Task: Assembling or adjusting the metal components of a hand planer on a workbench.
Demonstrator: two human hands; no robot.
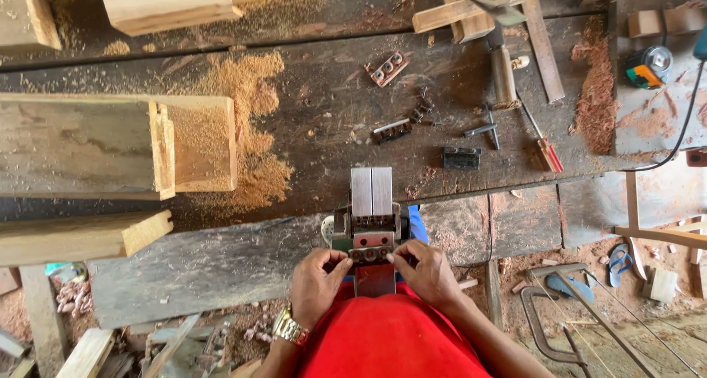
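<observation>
The electric planer [370, 227] lies base-up at 6 o'clock, against the near edge of the desk [221, 264]. Both hands pinch a metal clamp bar with 3 bolts [370, 255] on its cutter drum: left hand [317, 284] at 7 o'clock of it, right hand [427, 273] at 5 o'clock. This looks like seating the blade clamp; next comes squaring it. Spare clamp parts [390, 131] lie at 12 o'clock beside a hex key [486, 127].

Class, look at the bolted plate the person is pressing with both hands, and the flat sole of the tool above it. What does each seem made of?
Bolted plate: likely dark steel, dull grey with round bolt heads. Flat sole: probably bare metal, pale, smooth, faintly shiny.
</observation>
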